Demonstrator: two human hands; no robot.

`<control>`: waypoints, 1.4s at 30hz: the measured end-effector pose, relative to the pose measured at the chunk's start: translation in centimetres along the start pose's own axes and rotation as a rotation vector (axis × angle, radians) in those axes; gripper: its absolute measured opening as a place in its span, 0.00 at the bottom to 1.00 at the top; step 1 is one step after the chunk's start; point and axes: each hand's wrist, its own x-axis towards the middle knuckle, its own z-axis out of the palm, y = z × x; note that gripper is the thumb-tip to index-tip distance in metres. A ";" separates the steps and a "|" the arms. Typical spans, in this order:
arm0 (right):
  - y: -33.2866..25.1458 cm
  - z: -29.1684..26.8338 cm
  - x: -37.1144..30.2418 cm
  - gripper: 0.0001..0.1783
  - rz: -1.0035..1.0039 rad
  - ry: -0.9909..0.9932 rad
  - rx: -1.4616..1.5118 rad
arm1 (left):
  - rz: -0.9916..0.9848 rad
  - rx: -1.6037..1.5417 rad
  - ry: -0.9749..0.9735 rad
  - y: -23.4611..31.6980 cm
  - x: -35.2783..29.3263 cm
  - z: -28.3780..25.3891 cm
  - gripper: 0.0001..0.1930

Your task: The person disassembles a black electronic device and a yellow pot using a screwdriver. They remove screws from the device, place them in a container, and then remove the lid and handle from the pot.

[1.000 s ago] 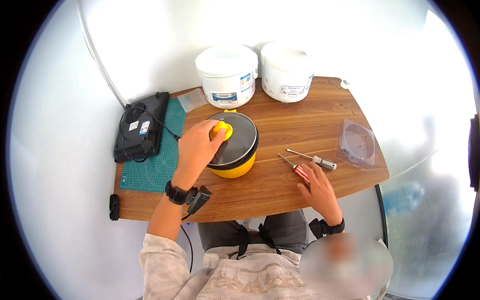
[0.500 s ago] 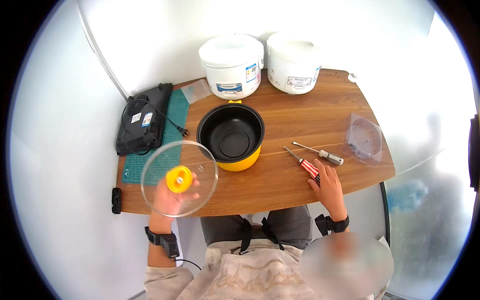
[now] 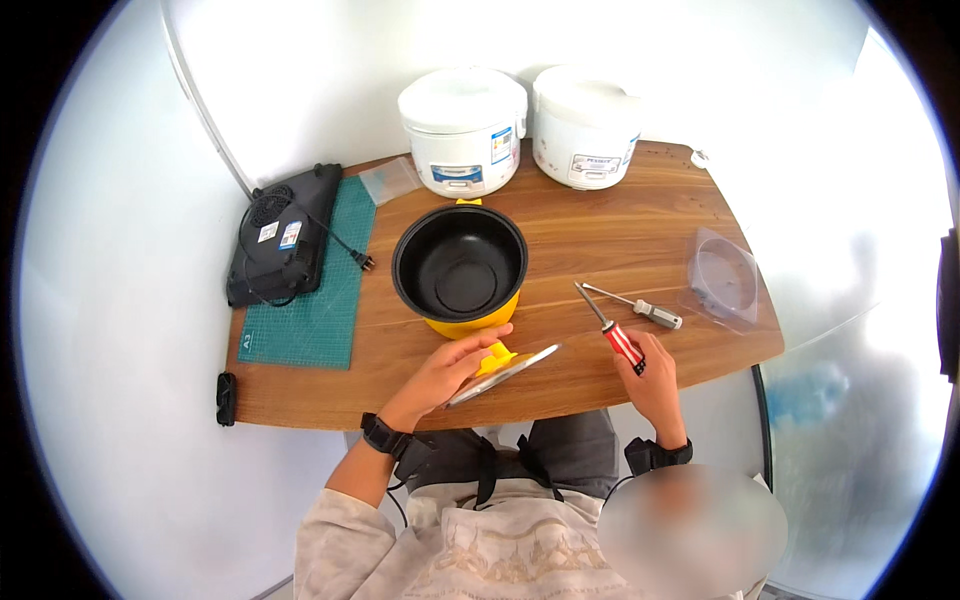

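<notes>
My left hand grips a glass pot lid by its yellow knob. The lid is tilted steeply, so it shows nearly edge-on, just in front of the yellow pot with the black inside. My right hand is closed around the red, white and dark handle of a screwdriver, whose shaft points away from me toward the upper left. Beside it on the table lies a second screwdriver with a grey and white handle.
Two white rice cookers stand at the back. On the left, a black appliance with its cord and plug rests partly on a green cutting mat. A clear plastic package lies at the right of the wooden table.
My left hand has carried the lid rightward and tipped it from facing up to nearly edge-on. My right hand has taken the red-handled screwdriver into its grip and raised it slightly.
</notes>
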 end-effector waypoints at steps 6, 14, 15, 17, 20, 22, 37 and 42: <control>0.9 -2.1 -1.4 0.18 0.198 -0.078 0.135 | -0.043 -0.096 0.042 -0.4 1.5 -0.4 0.25; 0.9 -2.2 -0.8 0.18 0.232 -0.144 0.323 | 0.078 -0.202 0.278 -1.9 2.5 -5.3 0.26; 0.8 -2.2 -0.7 0.18 0.222 -0.149 0.346 | 0.051 -0.223 0.309 -1.7 2.7 -5.6 0.26; 0.6 -2.1 -0.5 0.18 0.204 -0.160 0.393 | 0.022 -0.221 0.314 -1.7 2.9 -5.4 0.26; 0.3 -2.2 -0.5 0.18 0.220 -0.208 0.417 | 0.005 -0.149 0.241 -2.1 2.6 -4.6 0.27; 0.0 -2.2 -0.6 0.18 0.272 -0.221 0.554 | -0.012 -0.227 0.171 -1.2 3.4 -3.0 0.28; -0.9 -4.3 -6.5 0.11 0.414 -0.169 0.509 | -0.166 -0.384 -0.084 -1.7 12.4 3.1 0.25; -2.0 -4.5 -6.9 0.13 0.344 -0.099 0.413 | -0.175 -0.428 -0.201 -4.4 12.9 1.4 0.26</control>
